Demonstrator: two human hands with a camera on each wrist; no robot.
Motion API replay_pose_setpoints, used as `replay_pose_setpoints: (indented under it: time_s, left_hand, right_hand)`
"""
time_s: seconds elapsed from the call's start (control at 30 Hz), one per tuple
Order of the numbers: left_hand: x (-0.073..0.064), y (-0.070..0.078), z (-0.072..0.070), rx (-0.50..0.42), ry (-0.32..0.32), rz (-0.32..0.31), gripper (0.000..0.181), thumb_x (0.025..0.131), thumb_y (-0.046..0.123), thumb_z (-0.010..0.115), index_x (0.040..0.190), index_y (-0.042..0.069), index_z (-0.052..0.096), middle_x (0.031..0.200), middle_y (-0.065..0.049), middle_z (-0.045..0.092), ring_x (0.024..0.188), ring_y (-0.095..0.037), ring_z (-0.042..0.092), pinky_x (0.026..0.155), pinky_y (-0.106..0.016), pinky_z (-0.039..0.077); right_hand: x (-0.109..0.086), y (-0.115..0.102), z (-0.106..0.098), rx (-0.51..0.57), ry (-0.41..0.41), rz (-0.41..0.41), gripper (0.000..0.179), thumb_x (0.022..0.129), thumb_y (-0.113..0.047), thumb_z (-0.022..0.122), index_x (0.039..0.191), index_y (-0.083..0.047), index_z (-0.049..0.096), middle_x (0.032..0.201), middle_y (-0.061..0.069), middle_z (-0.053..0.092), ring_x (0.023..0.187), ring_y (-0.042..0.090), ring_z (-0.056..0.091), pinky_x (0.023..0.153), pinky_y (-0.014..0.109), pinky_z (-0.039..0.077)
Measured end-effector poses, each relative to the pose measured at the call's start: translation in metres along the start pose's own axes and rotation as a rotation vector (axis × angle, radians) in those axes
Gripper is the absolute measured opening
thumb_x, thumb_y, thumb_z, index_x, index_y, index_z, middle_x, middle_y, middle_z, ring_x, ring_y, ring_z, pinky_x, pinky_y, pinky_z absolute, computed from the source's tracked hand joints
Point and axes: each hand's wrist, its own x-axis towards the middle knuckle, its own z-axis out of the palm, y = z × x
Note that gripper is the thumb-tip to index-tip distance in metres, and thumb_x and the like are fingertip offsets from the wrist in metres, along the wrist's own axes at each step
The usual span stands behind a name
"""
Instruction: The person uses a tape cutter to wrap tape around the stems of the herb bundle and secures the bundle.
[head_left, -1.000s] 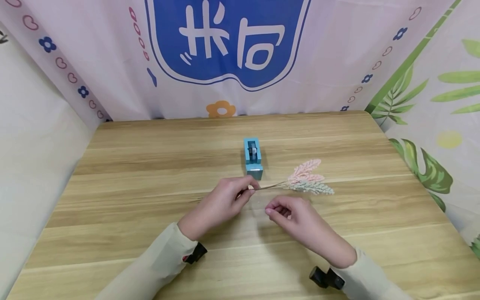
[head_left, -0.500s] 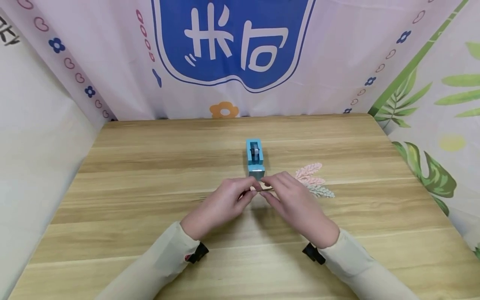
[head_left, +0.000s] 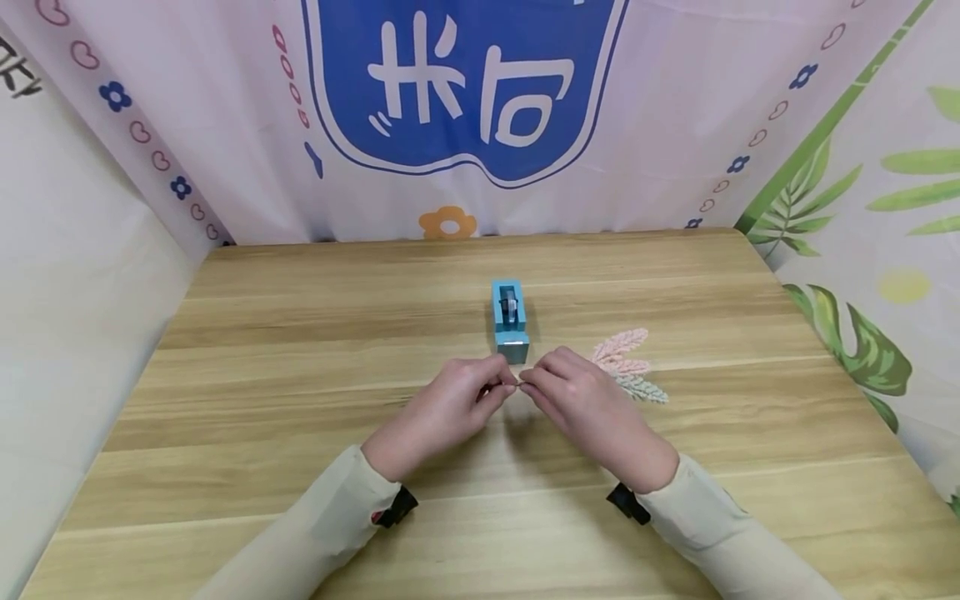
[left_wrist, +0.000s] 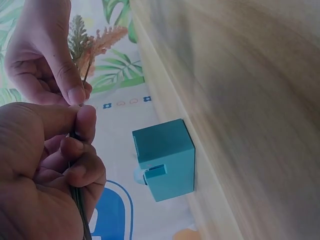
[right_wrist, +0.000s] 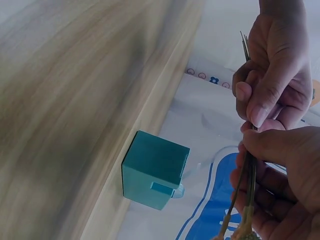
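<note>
In the head view, my left hand [head_left: 442, 408] pinches the thin stems of a small bunch of artificial flowers, with pink heads [head_left: 621, 343] and a pale green head [head_left: 643, 388]. My right hand [head_left: 588, 408] pinches the same stems just to the right, its fingertips meeting the left ones. The flower heads stick out beyond the right hand, which hides part of the bunch. The left wrist view shows the bundled stems [left_wrist: 80, 215] running through the left fingers. Bare stem ends [right_wrist: 245, 50] poke out past the left hand in the right wrist view.
A blue tape dispenser [head_left: 512, 333] with a roll in it stands just beyond the fingertips. Around it spreads a wooden table [head_left: 300, 333]. A printed cloth [head_left: 225, 125] hangs behind the table's back edge.
My right hand has come up and leftward from below the stems to pinch them beside the left hand. The left hand has kept its hold, nearly still.
</note>
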Motion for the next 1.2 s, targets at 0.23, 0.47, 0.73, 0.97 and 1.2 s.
replay_pose_setpoints:
  time_s: [0.23, 0.47, 0.73, 0.97, 1.2]
  left_hand:
    - [0.001, 0.003, -0.002, 0.031, 0.005, -0.038, 0.006, 0.101, 0.01, 0.069, 0.104, 0.006, 0.073, 0.095, -0.005, 0.077, 0.076, -0.008, 0.061, 0.067, -0.018, 0.052]
    - [0.001, 0.002, -0.002, 0.073, 0.035, 0.008, 0.012, 0.102, 0.008, 0.067, 0.104, 0.002, 0.077, 0.097, -0.007, 0.077, 0.082, -0.012, 0.066, 0.075, -0.023, 0.057]
    - [0.0, 0.003, -0.003, 0.069, 0.04, 0.006, 0.01, 0.102, 0.01, 0.068, 0.101, 0.005, 0.076, 0.094, -0.004, 0.075, 0.081, -0.011, 0.063, 0.074, -0.022, 0.056]
    - [0.0, 0.005, -0.002, 0.096, 0.028, 0.0, 0.01, 0.101, 0.01, 0.069, 0.101, 0.004, 0.077, 0.093, -0.003, 0.074, 0.081, -0.011, 0.063, 0.075, -0.023, 0.056]
    - [-0.001, 0.005, -0.001, 0.117, 0.037, 0.016, 0.007, 0.1, 0.007, 0.07, 0.097, 0.005, 0.076, 0.091, -0.003, 0.074, 0.081, -0.012, 0.062, 0.073, -0.024, 0.054]
  right_hand:
    - [0.003, 0.0, 0.001, -0.044, -0.012, -0.037, 0.006, 0.092, -0.009, 0.08, 0.098, -0.008, 0.078, 0.091, 0.0, 0.071, 0.087, 0.014, 0.064, 0.075, 0.025, 0.058]
    - [0.004, 0.002, 0.004, -0.102, 0.009, -0.077, 0.007, 0.092, -0.011, 0.08, 0.098, -0.008, 0.077, 0.091, 0.0, 0.072, 0.087, 0.015, 0.066, 0.079, 0.029, 0.058]
    - [0.004, -0.002, -0.002, -0.129, 0.012, -0.05, 0.008, 0.095, -0.016, 0.078, 0.097, -0.008, 0.077, 0.089, 0.0, 0.078, 0.079, 0.015, 0.074, 0.071, 0.029, 0.061]
    - [0.005, -0.009, -0.011, -0.187, -0.101, 0.015, 0.009, 0.098, -0.018, 0.074, 0.095, -0.01, 0.076, 0.084, -0.002, 0.075, 0.073, 0.013, 0.069, 0.065, 0.027, 0.059]
    - [0.008, -0.013, -0.015, -0.201, -0.195, 0.059, 0.009, 0.099, -0.017, 0.074, 0.093, -0.011, 0.076, 0.081, -0.003, 0.069, 0.072, 0.011, 0.062, 0.063, 0.024, 0.056]
